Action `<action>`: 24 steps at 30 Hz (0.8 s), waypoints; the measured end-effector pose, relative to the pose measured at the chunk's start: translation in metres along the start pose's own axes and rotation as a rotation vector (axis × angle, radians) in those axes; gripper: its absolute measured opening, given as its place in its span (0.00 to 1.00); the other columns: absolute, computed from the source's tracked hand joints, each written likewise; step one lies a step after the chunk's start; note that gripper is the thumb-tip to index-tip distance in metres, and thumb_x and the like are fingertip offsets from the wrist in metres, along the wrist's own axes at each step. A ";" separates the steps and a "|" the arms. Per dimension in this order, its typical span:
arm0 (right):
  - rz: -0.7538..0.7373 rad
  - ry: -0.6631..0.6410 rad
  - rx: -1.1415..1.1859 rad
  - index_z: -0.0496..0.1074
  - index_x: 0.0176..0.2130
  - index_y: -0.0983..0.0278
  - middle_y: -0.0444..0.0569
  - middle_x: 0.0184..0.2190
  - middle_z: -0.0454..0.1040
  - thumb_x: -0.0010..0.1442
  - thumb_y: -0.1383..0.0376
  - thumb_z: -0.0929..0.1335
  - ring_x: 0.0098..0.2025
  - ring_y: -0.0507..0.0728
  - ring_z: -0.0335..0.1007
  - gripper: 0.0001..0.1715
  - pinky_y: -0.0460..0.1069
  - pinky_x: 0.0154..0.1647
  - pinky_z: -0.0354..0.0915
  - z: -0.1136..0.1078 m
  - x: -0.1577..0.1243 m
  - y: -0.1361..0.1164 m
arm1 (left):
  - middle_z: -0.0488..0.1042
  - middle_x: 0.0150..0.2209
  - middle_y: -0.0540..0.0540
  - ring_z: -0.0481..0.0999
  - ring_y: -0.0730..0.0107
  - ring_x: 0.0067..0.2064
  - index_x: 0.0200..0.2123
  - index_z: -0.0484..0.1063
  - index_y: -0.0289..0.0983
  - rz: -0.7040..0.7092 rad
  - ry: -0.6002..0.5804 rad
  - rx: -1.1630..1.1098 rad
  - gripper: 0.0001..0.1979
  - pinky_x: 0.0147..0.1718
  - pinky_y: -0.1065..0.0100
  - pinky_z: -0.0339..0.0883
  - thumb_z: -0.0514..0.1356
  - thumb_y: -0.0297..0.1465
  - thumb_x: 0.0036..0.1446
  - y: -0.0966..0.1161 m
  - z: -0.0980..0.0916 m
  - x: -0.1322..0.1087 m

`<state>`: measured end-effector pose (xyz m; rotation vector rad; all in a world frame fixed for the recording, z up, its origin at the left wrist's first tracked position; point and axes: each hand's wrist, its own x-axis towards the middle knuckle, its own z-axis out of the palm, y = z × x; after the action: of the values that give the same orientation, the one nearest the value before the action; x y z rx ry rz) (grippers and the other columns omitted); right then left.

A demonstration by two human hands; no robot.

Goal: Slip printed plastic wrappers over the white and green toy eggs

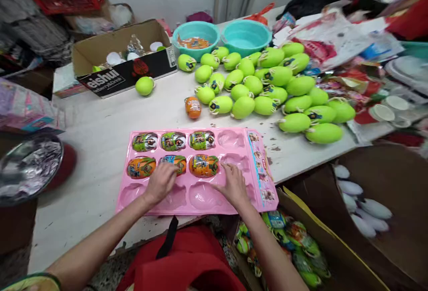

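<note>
A pink plastic tray (pixel 197 197) with egg-shaped pockets lies at the table's near edge. Three green wrapped eggs (pixel 173 141) fill its far row, and the middle row holds orange ones (pixel 203 165). My left hand (pixel 161 182) rests on the tray with its fingers curled over the second orange egg (pixel 181 164). My right hand (pixel 233 185) lies flat on the tray beside the third orange egg, fingers stretched out. The nearest pockets hold nothing.
A heap of green plastic eggs (pixel 267 90) and one orange egg (pixel 193 106) lie beyond the tray. Two teal bowls (pixel 245 36) and an open carton (pixel 123 59) stand at the back. Boxes with wrapped eggs (pixel 284 242) and white halves (pixel 364 210) sit at my right.
</note>
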<state>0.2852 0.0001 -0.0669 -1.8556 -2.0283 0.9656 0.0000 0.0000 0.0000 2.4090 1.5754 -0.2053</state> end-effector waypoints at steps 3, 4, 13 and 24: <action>-0.169 0.047 0.051 0.66 0.56 0.61 0.55 0.54 0.66 0.53 0.59 0.74 0.55 0.65 0.60 0.33 0.58 0.53 0.60 0.004 0.019 -0.020 | 0.70 0.55 0.42 0.65 0.53 0.55 0.53 0.67 0.39 0.018 -0.031 0.149 0.18 0.50 0.54 0.60 0.54 0.24 0.60 0.024 0.021 -0.031; -0.210 0.038 0.046 0.66 0.56 0.60 0.54 0.54 0.67 0.54 0.61 0.73 0.55 0.64 0.60 0.31 0.58 0.54 0.59 0.005 0.026 -0.028 | 0.70 0.55 0.43 0.66 0.53 0.54 0.54 0.67 0.39 0.026 -0.031 0.183 0.19 0.48 0.53 0.60 0.54 0.24 0.60 0.030 0.027 -0.035; -0.234 -0.228 -0.357 0.68 0.50 0.64 0.55 0.47 0.73 0.54 0.67 0.72 0.49 0.64 0.65 0.23 0.58 0.50 0.57 0.010 0.056 -0.082 | 0.71 0.27 0.45 0.69 0.64 0.31 0.29 0.69 0.35 0.201 -0.016 0.159 0.11 0.29 0.62 0.53 0.51 0.24 0.63 0.023 0.046 -0.007; -0.237 -0.039 -0.154 0.61 0.58 0.61 0.56 0.56 0.65 0.54 0.56 0.73 0.56 0.65 0.59 0.37 0.61 0.55 0.54 0.000 0.046 -0.043 | 0.71 0.30 0.43 0.67 0.62 0.34 0.31 0.69 0.36 0.193 -0.029 0.100 0.09 0.32 0.61 0.56 0.51 0.24 0.62 0.009 0.020 -0.015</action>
<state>0.2428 0.0448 -0.0534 -1.6270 -2.3401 0.8077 0.0027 -0.0222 -0.0141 2.6023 1.3400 -0.2864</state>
